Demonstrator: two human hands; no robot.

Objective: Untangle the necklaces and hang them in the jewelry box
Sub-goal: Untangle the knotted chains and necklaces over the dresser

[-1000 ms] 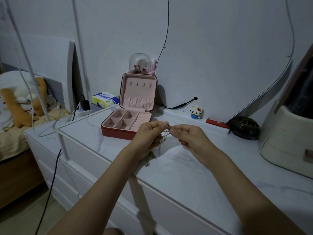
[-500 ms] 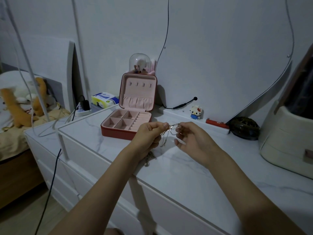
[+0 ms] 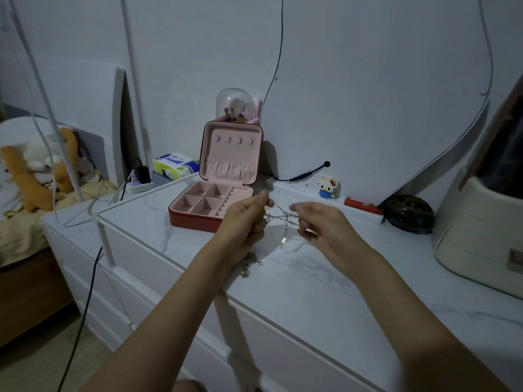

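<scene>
Now, left hand [image 3: 243, 219]: grip pinching the necklaces [image 3: 283, 222].
Right hand [image 3: 319, 222]: grip pinching a strand.
Knot: between the grips — chains hang below.
Jewelry box [image 3: 210, 205]: beyond the left grip — nearer it.

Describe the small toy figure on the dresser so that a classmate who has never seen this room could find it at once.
Start at the open pink jewelry box on the white marble-topped dresser. Look right along the wall ledge to the toy figure. It is blocky, white-headed with a blue base, unlike the flat red item beside it.
</scene>
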